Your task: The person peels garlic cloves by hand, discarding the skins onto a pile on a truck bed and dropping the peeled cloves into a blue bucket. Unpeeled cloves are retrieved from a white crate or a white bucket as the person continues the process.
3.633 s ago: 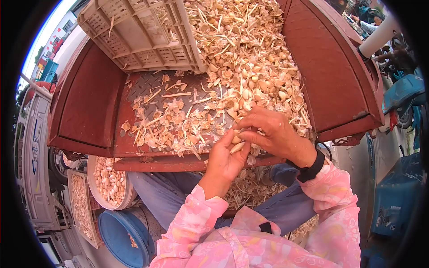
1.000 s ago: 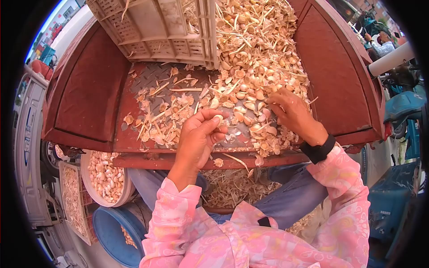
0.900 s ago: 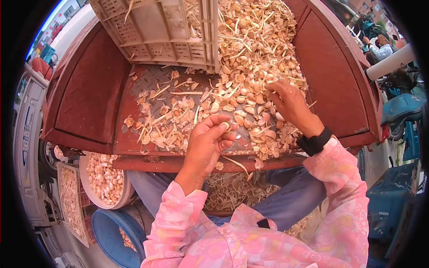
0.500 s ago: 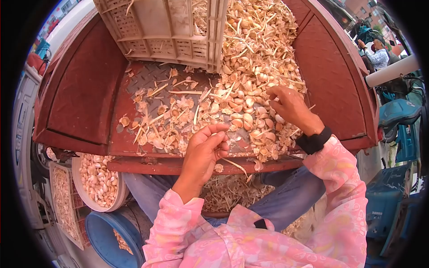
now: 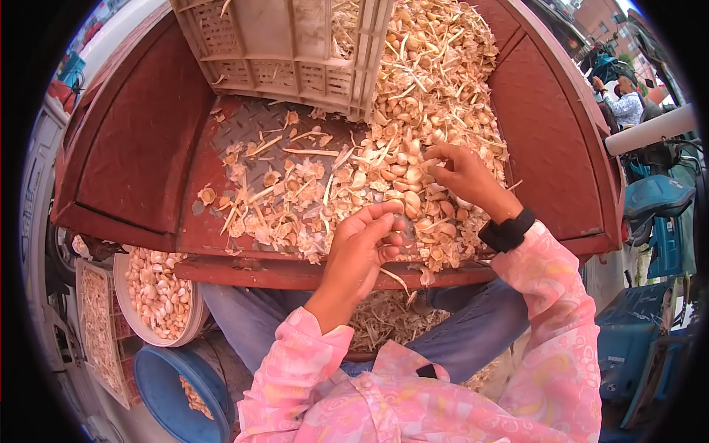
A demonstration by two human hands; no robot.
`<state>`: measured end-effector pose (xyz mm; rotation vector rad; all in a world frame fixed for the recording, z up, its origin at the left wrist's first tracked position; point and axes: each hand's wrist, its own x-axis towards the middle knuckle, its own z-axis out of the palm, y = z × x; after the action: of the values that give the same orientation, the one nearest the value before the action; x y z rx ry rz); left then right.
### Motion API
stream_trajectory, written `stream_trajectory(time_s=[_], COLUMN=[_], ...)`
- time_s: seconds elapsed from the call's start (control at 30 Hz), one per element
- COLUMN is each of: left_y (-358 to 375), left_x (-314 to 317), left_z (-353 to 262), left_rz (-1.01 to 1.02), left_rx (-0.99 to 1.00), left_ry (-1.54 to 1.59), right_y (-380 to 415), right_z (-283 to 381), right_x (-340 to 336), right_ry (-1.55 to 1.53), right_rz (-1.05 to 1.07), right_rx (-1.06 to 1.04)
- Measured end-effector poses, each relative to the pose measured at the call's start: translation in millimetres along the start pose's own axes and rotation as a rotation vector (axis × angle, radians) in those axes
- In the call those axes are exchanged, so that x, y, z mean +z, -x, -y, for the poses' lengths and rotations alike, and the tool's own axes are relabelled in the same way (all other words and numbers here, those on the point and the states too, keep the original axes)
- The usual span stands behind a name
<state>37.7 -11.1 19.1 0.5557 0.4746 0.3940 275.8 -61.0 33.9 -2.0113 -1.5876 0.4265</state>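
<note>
Loose garlic cloves lie among papery skins and dry stalks in a red metal cart bed. Over the near edge of this heap is my left hand, its fingers curled in and thumb against the index finger; whatever they may hold is hidden. My right hand, wearing a black wristband, reaches over the cloves from the right. Its thumb and index finger close around a pale piece that looks like a garlic clove. The two hands are apart.
A dirty white plastic crate stands tilted at the back of the red cart bed. Lower left are a white bucket of cloves, a blue bucket and a crate of scraps. Another person is at far right.
My left hand has shifted right and slightly up. My right hand has moved left over the cloves, its fingertips drawing together. The view has tilted slightly.
</note>
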Motion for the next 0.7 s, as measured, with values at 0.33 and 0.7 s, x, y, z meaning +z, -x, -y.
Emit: stream_trajectory(time_s=[0.33, 0.7], left_y=[-29, -9], left_x=[21, 8], left_z=[28, 5], left_rz=[-0.057, -0.124], left_rx=[0.034, 0.276], left_ry=[0.322, -0.124], right_y=[43, -30], right_z=[50, -5], right_x=[7, 15], right_ry=[-0.314, 0.392], right_rz=[-0.054, 0.016], right_rx=[-0.307, -0.108])
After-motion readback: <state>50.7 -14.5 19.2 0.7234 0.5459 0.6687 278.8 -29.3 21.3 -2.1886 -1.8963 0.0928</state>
